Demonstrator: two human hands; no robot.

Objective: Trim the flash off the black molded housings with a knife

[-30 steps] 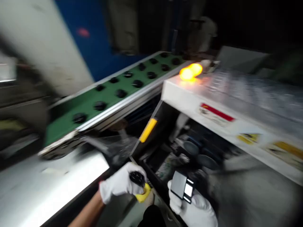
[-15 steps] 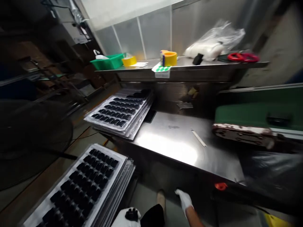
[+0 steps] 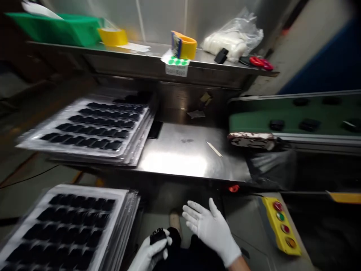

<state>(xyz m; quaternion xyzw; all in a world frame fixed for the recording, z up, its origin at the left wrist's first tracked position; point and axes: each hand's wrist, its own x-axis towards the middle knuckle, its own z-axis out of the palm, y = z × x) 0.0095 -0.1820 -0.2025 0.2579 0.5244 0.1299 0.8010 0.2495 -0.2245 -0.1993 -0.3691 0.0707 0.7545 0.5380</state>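
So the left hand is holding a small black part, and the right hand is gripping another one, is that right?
Not quite: the right hand isn't gripping anything. The current head view shows it spread open, palm up and empty. The left hand is indeed holding a small black part.

A small black blocky part [image 3: 157,236], uneven on top, is held slightly tilted in the left hand [image 3: 150,250], near and left of centre.
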